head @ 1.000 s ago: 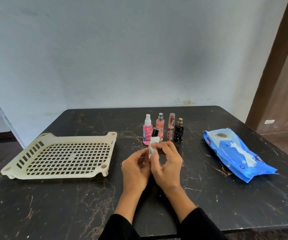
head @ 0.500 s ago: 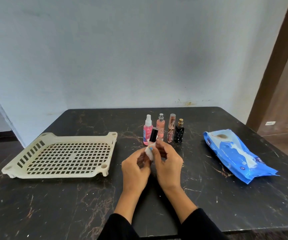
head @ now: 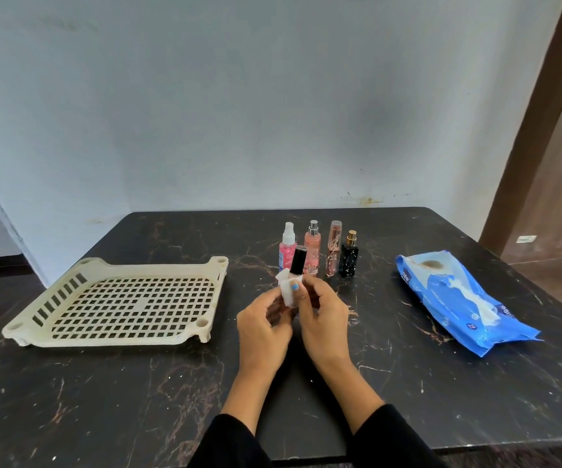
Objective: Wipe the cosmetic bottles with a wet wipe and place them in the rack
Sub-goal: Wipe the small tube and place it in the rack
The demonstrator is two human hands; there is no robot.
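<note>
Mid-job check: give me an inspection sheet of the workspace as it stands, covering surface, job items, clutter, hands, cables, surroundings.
Surface: dark marbled table, pale specks and veins.
Job's things: cream slotted rack on the left, holding no bottles. Four bottles upright in a row: pink spray bottle, peach spray bottle, slim rose bottle, black bottle. Black-capped small bottle in hand with white wipe round its lower part. Blue wipe pack on the right.
Clutter: nothing seen.
Hands: left hand and right hand together hold the small bottle and wipe; which grips which cannot be told.
Cables: nothing seen.
Surroundings: pale wall behind, brown door frame at right.
</note>
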